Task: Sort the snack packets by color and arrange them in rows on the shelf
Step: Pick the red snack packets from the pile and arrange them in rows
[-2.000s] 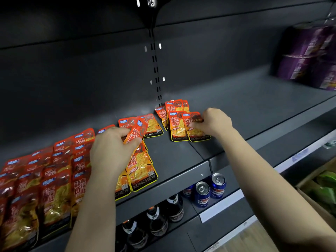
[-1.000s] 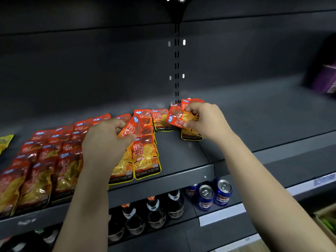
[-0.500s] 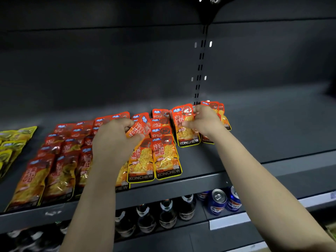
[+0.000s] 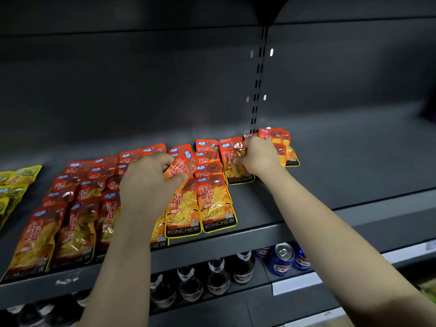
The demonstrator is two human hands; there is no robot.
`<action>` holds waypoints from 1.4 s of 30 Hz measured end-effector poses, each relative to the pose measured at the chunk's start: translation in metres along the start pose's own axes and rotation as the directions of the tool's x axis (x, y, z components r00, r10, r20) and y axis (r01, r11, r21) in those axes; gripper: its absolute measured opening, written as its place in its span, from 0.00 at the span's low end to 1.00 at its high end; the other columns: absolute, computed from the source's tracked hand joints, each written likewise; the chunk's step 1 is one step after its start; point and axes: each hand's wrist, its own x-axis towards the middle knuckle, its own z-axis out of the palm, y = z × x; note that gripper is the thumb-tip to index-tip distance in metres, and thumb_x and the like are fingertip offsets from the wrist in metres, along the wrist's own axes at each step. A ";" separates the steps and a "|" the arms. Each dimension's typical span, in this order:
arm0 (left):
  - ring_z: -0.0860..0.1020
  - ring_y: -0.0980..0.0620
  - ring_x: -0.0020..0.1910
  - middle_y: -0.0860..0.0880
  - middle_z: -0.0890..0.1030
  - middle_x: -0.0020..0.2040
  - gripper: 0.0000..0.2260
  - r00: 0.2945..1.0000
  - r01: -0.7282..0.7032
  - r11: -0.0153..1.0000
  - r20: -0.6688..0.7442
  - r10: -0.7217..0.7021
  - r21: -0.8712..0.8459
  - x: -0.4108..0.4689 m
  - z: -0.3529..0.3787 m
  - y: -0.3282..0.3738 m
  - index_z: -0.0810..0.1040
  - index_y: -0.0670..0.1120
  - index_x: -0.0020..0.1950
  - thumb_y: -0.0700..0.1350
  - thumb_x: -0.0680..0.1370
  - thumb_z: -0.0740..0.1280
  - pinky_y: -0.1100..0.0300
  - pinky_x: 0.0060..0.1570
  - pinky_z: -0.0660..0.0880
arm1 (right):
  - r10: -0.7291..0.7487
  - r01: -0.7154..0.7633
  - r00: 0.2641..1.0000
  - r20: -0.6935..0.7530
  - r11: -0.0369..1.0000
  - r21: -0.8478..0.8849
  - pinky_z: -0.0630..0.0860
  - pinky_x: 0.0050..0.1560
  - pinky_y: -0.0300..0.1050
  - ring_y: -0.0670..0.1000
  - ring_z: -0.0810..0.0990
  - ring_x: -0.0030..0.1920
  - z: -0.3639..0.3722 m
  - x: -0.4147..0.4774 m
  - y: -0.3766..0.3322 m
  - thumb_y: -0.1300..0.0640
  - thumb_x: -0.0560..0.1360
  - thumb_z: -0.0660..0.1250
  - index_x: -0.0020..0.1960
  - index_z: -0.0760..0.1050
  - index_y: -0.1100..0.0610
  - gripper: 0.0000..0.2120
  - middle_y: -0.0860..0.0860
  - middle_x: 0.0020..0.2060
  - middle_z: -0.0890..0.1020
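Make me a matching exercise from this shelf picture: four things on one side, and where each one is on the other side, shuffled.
Things
1. yellow-green foil snack packets
2. blue metal drink cans
3. dark glass bottles with white labels
4. tilted orange-red foil snack packet

Places
A. lower shelf, toward the right
B. pinched in the fingers of the left hand
C. far left end of the dark grey metal shelf
D. lower shelf, toward the middle

Pairs: 1-C, 2-A, 3-D, 4-B
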 end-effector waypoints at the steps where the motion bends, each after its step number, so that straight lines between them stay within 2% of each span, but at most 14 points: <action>1: 0.78 0.50 0.39 0.52 0.81 0.36 0.08 1.000 0.003 1.000 -0.001 -0.003 0.001 0.000 0.000 0.000 0.81 0.47 0.42 0.50 0.70 0.75 0.50 0.43 0.76 | 0.005 -0.005 1.000 -0.018 1.000 0.003 0.74 0.53 0.52 0.60 0.73 0.61 0.000 -0.001 0.000 0.46 0.70 0.75 0.55 0.75 0.59 0.22 0.56 0.52 0.80; 4: 0.79 0.52 0.41 0.54 0.82 0.38 0.08 1.000 -0.003 1.000 0.006 0.003 0.003 0.000 0.001 -0.001 0.81 0.48 0.44 0.51 0.71 0.74 0.51 0.44 0.77 | 0.037 -0.030 0.995 -0.091 0.996 0.082 0.70 0.56 0.52 0.59 0.71 0.63 -0.002 -0.005 0.002 0.48 0.67 0.78 0.61 0.68 0.57 0.30 0.55 0.59 0.76; 7: 0.79 0.53 0.40 0.55 0.81 0.37 0.08 0.999 -0.024 0.999 0.020 0.025 -0.026 0.000 0.001 0.000 0.81 0.49 0.43 0.51 0.71 0.75 0.52 0.43 0.77 | 0.020 -0.005 0.993 -0.117 0.993 0.122 0.70 0.57 0.51 0.58 0.72 0.62 0.001 -0.008 0.005 0.49 0.67 0.78 0.60 0.68 0.55 0.29 0.54 0.60 0.75; 11: 0.82 0.54 0.40 0.53 0.83 0.40 0.06 0.995 0.068 0.943 0.088 -0.041 -0.325 -0.002 0.005 0.006 0.81 0.49 0.45 0.47 0.71 0.75 0.53 0.45 0.79 | -0.062 0.130 0.979 -0.192 0.922 0.364 0.70 0.50 0.37 0.50 0.73 0.55 -0.008 -0.020 0.002 0.50 0.72 0.74 0.58 0.71 0.55 0.20 0.51 0.55 0.75; 13: 0.84 0.54 0.43 0.52 0.85 0.43 0.06 0.985 0.166 0.826 0.135 -0.110 -0.538 -0.002 0.008 0.014 0.82 0.49 0.47 0.43 0.72 0.75 0.53 0.46 0.81 | -0.119 0.201 0.976 -0.180 0.806 0.557 0.69 0.44 0.32 0.46 0.75 0.48 -0.021 -0.032 -0.003 0.50 0.75 0.71 0.55 0.74 0.55 0.13 0.48 0.48 0.77; 16: 0.84 0.53 0.45 0.50 0.86 0.45 0.10 0.965 0.260 0.571 0.234 -0.120 -0.779 -0.001 0.014 0.030 0.82 0.46 0.51 0.37 0.71 0.74 0.60 0.43 0.80 | -0.327 0.173 0.945 0.007 0.519 0.837 0.74 0.41 0.38 0.45 0.78 0.38 -0.036 -0.055 -0.007 0.58 0.77 0.69 0.49 0.75 0.55 0.04 0.47 0.38 0.80; 18: 0.84 0.50 0.45 0.46 0.86 0.47 0.13 0.953 0.295 0.453 0.293 -0.076 -0.841 -0.002 0.018 0.038 0.81 0.41 0.54 0.37 0.70 0.73 0.61 0.41 0.80 | -0.449 0.187 0.893 0.022 0.416 0.890 0.76 0.42 0.39 0.45 0.79 0.38 -0.035 -0.068 -0.010 0.61 0.73 0.71 0.49 0.76 0.56 0.06 0.47 0.37 0.82; 21: 0.84 0.48 0.44 0.43 0.85 0.48 0.16 0.937 0.338 0.384 0.345 -0.054 -0.859 -0.004 0.026 0.045 0.80 0.38 0.56 0.38 0.68 0.73 0.60 0.40 0.80 | -0.474 0.212 0.880 -0.031 0.334 0.918 0.78 0.45 0.39 0.45 0.82 0.42 -0.028 -0.075 -0.010 0.66 0.69 0.73 0.49 0.77 0.56 0.11 0.46 0.40 0.84; 27: 0.84 0.48 0.47 0.45 0.85 0.48 0.11 0.921 0.332 0.500 0.389 0.010 -0.800 -0.001 0.034 0.046 0.80 0.41 0.55 0.38 0.73 0.72 0.59 0.45 0.80 | -0.406 0.242 0.912 -0.054 0.430 0.870 0.81 0.48 0.47 0.51 0.84 0.45 -0.031 -0.075 0.001 0.69 0.67 0.75 0.50 0.79 0.58 0.14 0.54 0.43 0.85; 31: 0.83 0.55 0.41 0.52 0.84 0.42 0.09 0.950 0.111 0.861 0.307 0.054 -0.496 0.006 0.036 0.033 0.82 0.49 0.50 0.48 0.72 0.75 0.59 0.45 0.78 | -0.230 0.187 0.970 -0.076 0.513 0.838 0.82 0.50 0.54 0.55 0.85 0.44 -0.033 -0.063 0.011 0.66 0.69 0.75 0.49 0.80 0.63 0.10 0.58 0.45 0.85; 33: 0.81 0.59 0.40 0.55 0.83 0.42 0.09 0.964 -0.022 0.965 0.251 0.090 -0.261 0.006 0.034 0.030 0.82 0.51 0.50 0.50 0.72 0.75 0.58 0.44 0.78 | -0.126 0.106 0.991 -0.037 0.601 0.792 0.82 0.51 0.55 0.55 0.85 0.45 -0.035 -0.055 0.017 0.65 0.70 0.75 0.49 0.81 0.61 0.09 0.56 0.45 0.86; 37: 0.81 0.55 0.46 0.56 0.83 0.46 0.09 0.976 -0.118 0.993 0.189 0.111 0.026 0.007 0.032 0.026 0.80 0.54 0.52 0.53 0.73 0.72 0.52 0.48 0.78 | -0.047 -0.020 0.994 0.097 0.803 0.595 0.78 0.47 0.44 0.48 0.81 0.38 -0.028 -0.045 0.025 0.59 0.69 0.77 0.46 0.80 0.56 0.09 0.47 0.36 0.81; 40: 0.81 0.53 0.50 0.55 0.83 0.50 0.11 0.979 -0.137 0.978 0.174 0.109 0.158 0.008 0.032 0.023 0.80 0.53 0.55 0.53 0.74 0.71 0.51 0.49 0.78 | -0.044 -0.039 0.987 0.153 0.862 0.505 0.77 0.46 0.49 0.52 0.78 0.41 -0.020 -0.040 0.023 0.59 0.71 0.75 0.39 0.76 0.53 0.08 0.47 0.33 0.77; 42: 0.80 0.52 0.52 0.54 0.82 0.52 0.11 0.981 -0.135 0.970 0.167 0.102 0.200 0.009 0.031 0.023 0.80 0.53 0.56 0.53 0.75 0.70 0.52 0.50 0.78 | -0.037 -0.040 0.988 0.153 0.880 0.473 0.74 0.43 0.44 0.51 0.77 0.41 -0.016 -0.039 0.021 0.58 0.71 0.75 0.39 0.75 0.53 0.09 0.47 0.33 0.77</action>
